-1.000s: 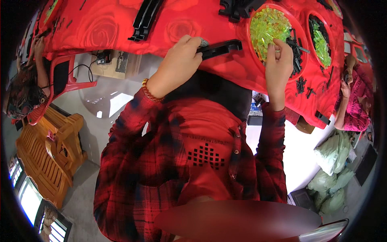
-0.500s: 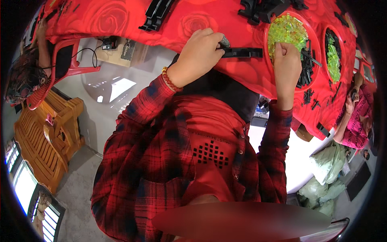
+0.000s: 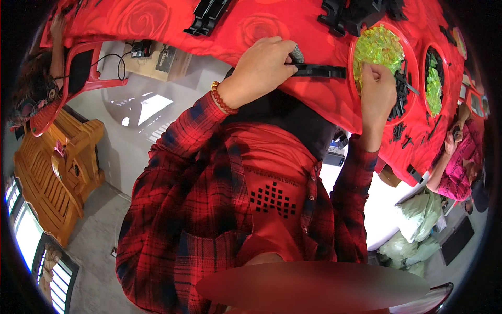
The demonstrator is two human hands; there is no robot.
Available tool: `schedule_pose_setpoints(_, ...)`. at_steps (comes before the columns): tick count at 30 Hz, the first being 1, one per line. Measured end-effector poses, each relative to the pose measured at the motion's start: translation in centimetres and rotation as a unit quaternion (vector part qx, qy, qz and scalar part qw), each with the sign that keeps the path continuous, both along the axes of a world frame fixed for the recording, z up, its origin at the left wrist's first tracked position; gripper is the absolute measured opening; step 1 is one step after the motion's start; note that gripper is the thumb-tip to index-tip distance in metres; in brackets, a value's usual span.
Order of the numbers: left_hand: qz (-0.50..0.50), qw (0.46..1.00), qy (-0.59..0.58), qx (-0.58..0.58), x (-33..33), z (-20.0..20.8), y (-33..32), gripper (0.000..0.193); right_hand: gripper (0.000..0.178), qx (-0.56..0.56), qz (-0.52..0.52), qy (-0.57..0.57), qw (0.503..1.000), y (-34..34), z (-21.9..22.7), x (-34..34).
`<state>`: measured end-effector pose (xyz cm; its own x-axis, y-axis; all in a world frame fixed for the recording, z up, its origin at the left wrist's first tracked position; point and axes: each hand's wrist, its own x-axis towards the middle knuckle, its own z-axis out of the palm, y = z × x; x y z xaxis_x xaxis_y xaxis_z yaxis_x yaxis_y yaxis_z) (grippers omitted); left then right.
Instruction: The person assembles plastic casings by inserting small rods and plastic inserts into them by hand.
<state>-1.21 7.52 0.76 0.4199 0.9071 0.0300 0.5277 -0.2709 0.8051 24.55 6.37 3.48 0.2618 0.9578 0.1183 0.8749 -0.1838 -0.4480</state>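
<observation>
My left hand (image 3: pixel 264 68), with a beaded bracelet at the wrist, is closed around one end of a long black plastic part (image 3: pixel 327 71) at the table's near edge. A grey, rough-looking piece (image 3: pixel 297 54) shows at its fingertips; I cannot tell what it is. My right hand (image 3: pixel 379 89) is over a red basin (image 3: pixel 351 60) of clear yellow-green plastic pieces (image 3: pixel 379 47) and small black strips (image 3: pixel 400 97). Its fingers are pinched together, and anything between them is hidden.
Black channel-shaped parts (image 3: pixel 208 17) lie at the far left of the red rose-patterned cloth (image 3: pixel 261 26); more black parts (image 3: pixel 355 15) lie beyond the basin. A second red basin (image 3: pixel 423 78) stands to the right. Other people (image 3: pixel 457 157) sit at both sides.
The whole view has shifted slightly. My left hand keeps its hold on the black part, and my right hand stays over the basin with its fingers pinched.
</observation>
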Motion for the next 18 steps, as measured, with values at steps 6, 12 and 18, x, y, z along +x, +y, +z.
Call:
schedule_pose_setpoints(6,0.003,1.0,0.008,-0.017,0.0,-0.2,0.1,0.023,0.02,0.014,0.008,0.358,0.934,-2.0,1.7,-2.7)
schedule_pose_setpoints(12,0.013,0.999,0.034,-0.008,0.3,0.1,0.0,0.025,0.016,-0.056,0.079,0.452,0.887,-3.3,0.0,-5.4)
schedule_pose_setpoints(18,0.014,1.0,0.027,-0.003,0.2,0.3,0.1,0.027,0.015,0.015,0.125,0.305,0.944,-3.9,-2.4,-6.1)
